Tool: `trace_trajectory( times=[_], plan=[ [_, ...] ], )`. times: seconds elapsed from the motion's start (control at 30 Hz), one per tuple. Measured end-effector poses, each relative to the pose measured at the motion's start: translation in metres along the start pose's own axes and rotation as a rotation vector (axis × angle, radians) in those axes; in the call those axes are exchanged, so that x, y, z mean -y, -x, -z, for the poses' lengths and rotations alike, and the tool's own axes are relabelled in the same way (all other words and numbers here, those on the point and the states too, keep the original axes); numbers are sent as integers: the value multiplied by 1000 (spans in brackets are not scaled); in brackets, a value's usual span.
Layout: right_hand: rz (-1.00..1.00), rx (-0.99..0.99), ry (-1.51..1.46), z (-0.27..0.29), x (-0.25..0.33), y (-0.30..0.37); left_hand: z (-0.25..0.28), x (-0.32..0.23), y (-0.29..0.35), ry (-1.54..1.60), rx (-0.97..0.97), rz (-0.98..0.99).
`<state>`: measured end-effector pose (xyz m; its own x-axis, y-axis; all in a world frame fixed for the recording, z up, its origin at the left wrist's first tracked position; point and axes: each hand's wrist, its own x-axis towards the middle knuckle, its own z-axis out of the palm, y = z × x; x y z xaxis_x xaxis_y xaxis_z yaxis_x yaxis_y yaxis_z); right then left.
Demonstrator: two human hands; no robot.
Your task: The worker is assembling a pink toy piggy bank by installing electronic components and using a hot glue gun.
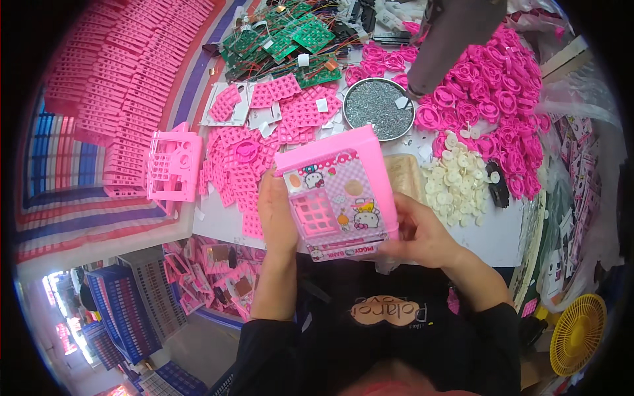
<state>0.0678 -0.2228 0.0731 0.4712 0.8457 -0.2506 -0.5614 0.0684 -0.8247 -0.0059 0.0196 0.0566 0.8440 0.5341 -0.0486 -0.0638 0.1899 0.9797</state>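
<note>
Over the near edge of the table I hold a pink toy money box [360, 188] between both hands. Its decorated front, with cartoon stickers and a square grid opening, faces up and is slightly tilted. My left hand [276, 214] presses along the box's left side, its fingertips partly hidden behind it. At the lower right corner, my right hand [426, 234] grips the box with thumb and fingers. Just left of my left hand, flat pink keypad pieces [238, 171] lie heaped. Beyond the box stands a round pan of small metal screws [378, 105].
Pink moulded parts [485, 92] and cream round discs [456, 178] are piled on the right. Wired green circuit boards [284, 39] lie at the back. Stacked pink panels [125, 72] fill the left. A dark post-like object [456, 39] hangs over the far side. A yellow basket [578, 333] stands lower right.
</note>
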Motion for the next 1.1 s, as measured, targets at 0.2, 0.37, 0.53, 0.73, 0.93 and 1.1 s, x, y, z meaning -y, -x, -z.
trace_trajectory(
  times=[0.2, 0.37, 0.53, 0.73, 0.93, 1.1],
  plan=[
    [53, -23, 11, 2, -8, 0, 1, 2, 4, -99, -45, 82],
    [166, -15, 41, -13, -21, 3, 0, 15, -2, -382, -67, -35],
    [144, -52, -22, -9, -11, 5, -9, 10, -7, -112, -32, 70],
    [154, -61, -95, -5, -9, 9, 6, 38, 38, -553, 81, -139],
    [232, -96, 79, -16, -16, 14, 18, 37, 39, -796, 166, -247],
    [182, -24, 45, -3, -21, 16, 3, 11, 14, -222, 84, 115]
  ],
)
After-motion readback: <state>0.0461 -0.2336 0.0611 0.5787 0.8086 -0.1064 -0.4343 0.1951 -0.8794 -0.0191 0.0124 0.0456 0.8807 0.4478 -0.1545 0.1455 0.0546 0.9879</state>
